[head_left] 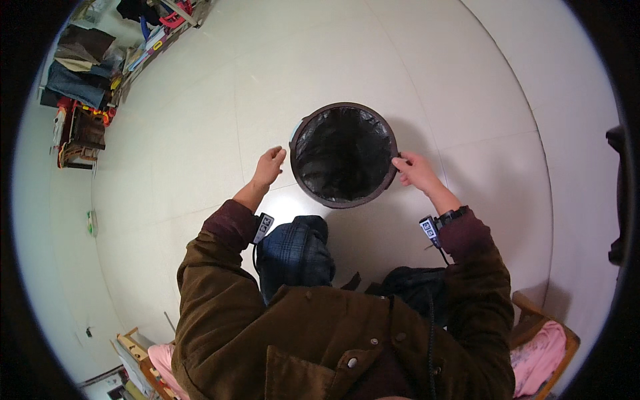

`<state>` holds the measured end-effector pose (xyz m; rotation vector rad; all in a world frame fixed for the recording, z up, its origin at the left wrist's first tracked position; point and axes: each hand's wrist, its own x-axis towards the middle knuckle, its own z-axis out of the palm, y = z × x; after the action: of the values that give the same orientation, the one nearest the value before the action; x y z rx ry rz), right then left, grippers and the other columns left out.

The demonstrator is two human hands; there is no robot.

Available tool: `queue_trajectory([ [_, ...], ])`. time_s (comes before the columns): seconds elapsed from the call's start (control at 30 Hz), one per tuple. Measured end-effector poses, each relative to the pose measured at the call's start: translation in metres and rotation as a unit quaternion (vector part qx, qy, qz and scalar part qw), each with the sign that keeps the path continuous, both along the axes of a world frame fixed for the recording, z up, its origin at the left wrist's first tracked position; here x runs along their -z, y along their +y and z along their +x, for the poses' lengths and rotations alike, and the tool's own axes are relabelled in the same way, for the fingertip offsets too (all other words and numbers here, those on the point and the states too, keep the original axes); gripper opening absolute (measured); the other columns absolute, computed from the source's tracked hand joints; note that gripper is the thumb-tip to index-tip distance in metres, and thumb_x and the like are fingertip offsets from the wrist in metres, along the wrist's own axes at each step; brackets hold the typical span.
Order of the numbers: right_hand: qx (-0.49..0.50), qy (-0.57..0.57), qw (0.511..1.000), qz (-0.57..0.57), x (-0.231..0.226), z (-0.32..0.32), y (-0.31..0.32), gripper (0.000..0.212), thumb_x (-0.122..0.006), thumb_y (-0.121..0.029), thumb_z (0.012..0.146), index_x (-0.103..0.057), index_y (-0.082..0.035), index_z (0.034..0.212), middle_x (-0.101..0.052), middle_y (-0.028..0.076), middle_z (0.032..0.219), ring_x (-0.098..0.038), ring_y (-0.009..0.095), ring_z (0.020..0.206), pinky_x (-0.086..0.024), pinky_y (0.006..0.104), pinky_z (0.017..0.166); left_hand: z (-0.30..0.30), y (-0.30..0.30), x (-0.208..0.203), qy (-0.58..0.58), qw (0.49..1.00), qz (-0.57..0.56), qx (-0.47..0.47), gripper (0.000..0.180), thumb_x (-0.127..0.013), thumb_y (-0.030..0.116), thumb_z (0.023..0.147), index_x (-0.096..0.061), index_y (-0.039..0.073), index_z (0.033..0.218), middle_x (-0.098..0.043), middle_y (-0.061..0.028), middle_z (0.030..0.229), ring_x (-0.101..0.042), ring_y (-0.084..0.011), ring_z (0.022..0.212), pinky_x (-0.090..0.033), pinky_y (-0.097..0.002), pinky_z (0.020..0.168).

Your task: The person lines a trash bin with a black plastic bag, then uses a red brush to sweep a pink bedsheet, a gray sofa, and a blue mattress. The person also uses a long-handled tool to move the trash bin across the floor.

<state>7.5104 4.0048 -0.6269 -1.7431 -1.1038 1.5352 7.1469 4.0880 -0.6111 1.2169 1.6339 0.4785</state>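
A round trash bin (345, 205) with a dark brown rim stands on the floor in front of my knees. A black plastic bag (341, 155) lines its inside. My right hand (415, 171) pinches the right side of the rim between thumb and fingers. Just left of the bin is my left hand (269, 165), with a small gap between it and the rim. Its fingers are curled together toward the thumb, and nothing shows in them. A bit of light blue shows at the bin's upper left edge.
Pale tiled floor (287, 73) surrounds the bin, and a white wall (560, 87) rises on the right. At the far left, a shelf (83, 143) holds clothes, bags and tools. Wooden furniture with pink cloth (543, 357) is behind me on the right.
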Motion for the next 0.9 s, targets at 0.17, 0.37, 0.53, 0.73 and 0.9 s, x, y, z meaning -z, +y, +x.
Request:
queue_trajectory([
  [0.17,0.05,0.077,0.995,-0.047,0.007,0.0,0.0,0.034,-0.058,-0.028,0.081,-0.054,-0.001,0.101,-0.055,0.006,0.072,-0.051,0.012,0.052,-0.047,0.0253,0.048,-0.004,-0.005,0.018,-0.295,0.945,-0.133,0.039,0.036,-0.042,0.029,0.09,-0.05,-0.002,0.106,-0.058,-0.0111,0.095,-0.056,-0.0215,0.084,-0.045,-0.0347,0.078],
  [0.37,0.082,0.193,0.973,-0.095,0.0,0.002,-0.007,0.032,-0.059,-0.026,0.081,-0.051,-0.003,0.101,-0.056,0.006,0.073,-0.052,0.012,0.055,-0.048,0.0265,0.052,0.003,-0.008,0.015,-0.319,0.934,-0.162,0.02,0.035,-0.045,0.03,0.089,-0.05,-0.001,0.105,-0.058,-0.0115,0.095,-0.056,-0.0216,0.085,-0.045,-0.035,0.078],
  [0.53,0.048,0.157,0.985,-0.057,0.006,0.005,-0.003,0.037,-0.058,-0.026,0.081,-0.044,-0.006,0.109,-0.052,0.007,0.097,-0.054,0.019,0.083,-0.049,0.0353,0.067,0.008,0.006,0.011,-0.226,0.966,-0.126,0.028,0.034,-0.045,0.031,0.088,-0.052,0.001,0.104,-0.058,-0.0097,0.095,-0.057,-0.0205,0.081,-0.047,-0.0344,0.073],
  [0.73,0.229,0.328,0.916,-0.003,0.034,-0.033,0.044,0.051,-0.063,-0.024,0.078,-0.038,-0.007,0.118,-0.05,0.011,0.106,-0.052,0.024,0.091,-0.044,0.0415,0.067,0.017,0.098,0.017,-0.26,0.965,-0.013,0.028,0.031,-0.046,0.034,0.088,-0.055,0.007,0.102,-0.058,-0.0016,0.089,-0.052,-0.0129,0.079,-0.043,-0.028,0.07],
  [0.9,0.366,0.302,0.878,0.064,0.048,-0.065,0.11,0.046,-0.06,-0.019,0.079,-0.036,-0.001,0.114,-0.052,0.016,0.099,-0.056,0.029,0.086,-0.053,0.044,0.064,0.013,0.142,0.02,-0.385,0.915,-0.018,0.116,0.048,-0.043,0.034,0.088,-0.037,0.004,0.125,-0.041,-0.0084,0.126,-0.037,-0.0218,0.117,-0.034,-0.0394,0.093],
])
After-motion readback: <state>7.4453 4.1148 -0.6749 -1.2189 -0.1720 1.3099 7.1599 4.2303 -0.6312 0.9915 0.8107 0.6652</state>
